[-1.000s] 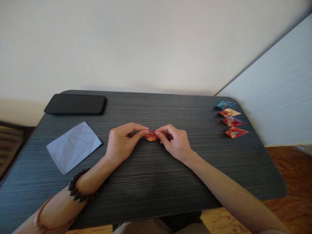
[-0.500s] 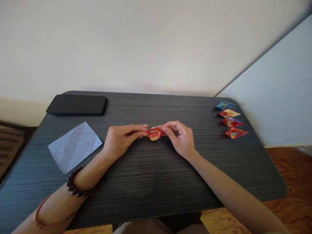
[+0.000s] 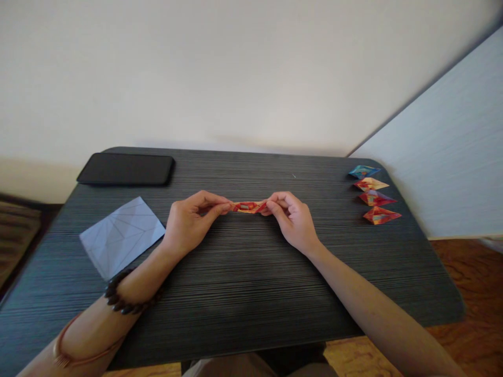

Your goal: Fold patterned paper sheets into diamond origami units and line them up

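Note:
A small red and orange folded paper piece [image 3: 249, 207] is stretched flat between both hands above the middle of the dark striped table [image 3: 243, 293]. My left hand [image 3: 188, 225] pinches its left end with thumb and forefinger. At its right end my right hand [image 3: 293, 220] does the same. A dark bead bracelet circles my left wrist.
A creased pale blue paper sheet [image 3: 121, 235] lies at the left. A black phone [image 3: 126, 169] rests at the far left corner. Several folded colourful paper boats [image 3: 373, 193] sit in a row at the far right edge, beside a white panel [image 3: 444, 162].
The two hands have drawn apart and lifted slightly, pulling the folded paper from a compact lump into a long thin flat shape.

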### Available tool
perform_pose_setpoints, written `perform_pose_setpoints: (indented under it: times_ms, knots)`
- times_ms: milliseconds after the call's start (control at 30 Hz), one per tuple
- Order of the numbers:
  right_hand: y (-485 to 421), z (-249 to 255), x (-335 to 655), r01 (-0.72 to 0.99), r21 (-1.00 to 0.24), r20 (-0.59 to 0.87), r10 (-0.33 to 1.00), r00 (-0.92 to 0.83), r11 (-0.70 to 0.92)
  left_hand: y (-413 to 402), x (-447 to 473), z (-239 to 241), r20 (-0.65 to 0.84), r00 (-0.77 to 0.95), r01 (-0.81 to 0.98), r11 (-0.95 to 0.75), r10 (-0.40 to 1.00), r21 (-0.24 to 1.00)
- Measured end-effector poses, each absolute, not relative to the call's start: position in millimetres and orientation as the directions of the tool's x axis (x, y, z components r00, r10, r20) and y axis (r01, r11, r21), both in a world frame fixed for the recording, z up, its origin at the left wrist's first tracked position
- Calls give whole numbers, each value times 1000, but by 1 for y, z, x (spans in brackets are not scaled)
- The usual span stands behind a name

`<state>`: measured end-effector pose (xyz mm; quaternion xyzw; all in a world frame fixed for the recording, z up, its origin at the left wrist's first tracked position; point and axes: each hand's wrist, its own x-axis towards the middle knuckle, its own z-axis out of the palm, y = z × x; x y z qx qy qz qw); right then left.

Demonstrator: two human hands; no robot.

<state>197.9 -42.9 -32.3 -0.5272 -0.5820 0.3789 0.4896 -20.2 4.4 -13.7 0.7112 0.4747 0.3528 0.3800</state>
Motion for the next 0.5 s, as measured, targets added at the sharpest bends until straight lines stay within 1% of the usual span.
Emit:
perform_pose_setpoints:
  times_ms: [100,167,267,333,400,500]
  knots:
    - [-43,-33,197,262,-947,197,980,23,184,5,-19,-17,131,343,356,-258,930,898]
    - [-43,-33,197,312,-920,240,970,-23,235,7,-20,-19,145,400,355,-299,905,886]
    - [-43,-32,198,457,-799,343,920,-190,392,10,-23,-19,203,482,400,-420,852,815]
    - [-43,-30,198,519,-706,376,876,-301,481,12,-25,-19,236,523,415,-486,819,769]
    - [-43,-28,199,545,-665,382,859,-340,511,13,-26,-19,257,541,417,-520,801,745]
    - [-43,-28,198,564,-655,382,865,-326,502,12,-25,-19,291,566,435,-580,771,689]
